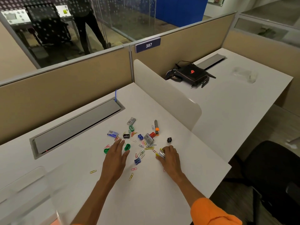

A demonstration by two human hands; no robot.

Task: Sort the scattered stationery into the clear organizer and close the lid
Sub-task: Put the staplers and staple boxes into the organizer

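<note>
Scattered stationery lies on the white desk (146,192): several coloured paper clips (141,154), green sharpeners (127,147), a blue sharpener (137,160), staple boxes (112,133), an orange stapler (156,128) and a black cube (169,140). My left hand (115,155) lies flat with straight fingers over clips near a green sharpener. My right hand (169,158) is curled round a small yellow and silver item (160,154). The clear organizer (27,192) sits blurred at the lower left, its lid up.
A grey cable tray (76,125) runs along the desk's back. A white divider (165,95) separates the neighbouring desk, which bears a black router (191,73) and a clear box (243,75). A black chair (267,176) stands to the right.
</note>
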